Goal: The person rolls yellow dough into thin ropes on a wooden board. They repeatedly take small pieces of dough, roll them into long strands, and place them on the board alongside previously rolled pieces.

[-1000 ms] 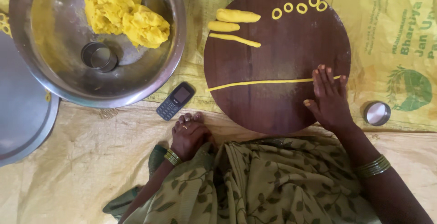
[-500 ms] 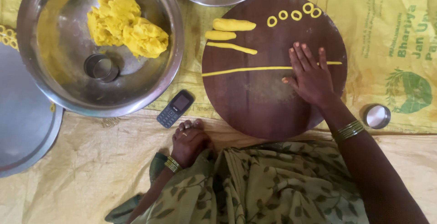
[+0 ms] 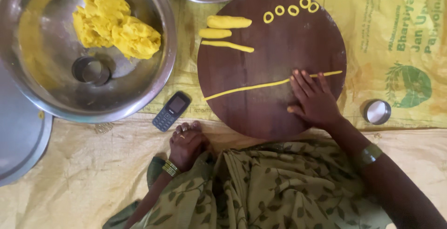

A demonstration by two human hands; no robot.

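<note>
Dough: long, thin yellow dough rope [image 3: 251, 88], smooth, on the round dark wooden board [image 3: 260, 112].
Right hand [image 3: 314, 102]: your fingers spread flat on it.
Left hand [image 3: 186, 144]: curled loosely, empty.

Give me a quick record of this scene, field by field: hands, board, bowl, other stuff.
right hand: flat on dough rope, fingers spread
left hand: resting on cloth near phone
board: round, dark wood; rope, three dough logs, five rings
bowl: steel; yellow dough, ring cutter
other: small steel cup right of board
</note>
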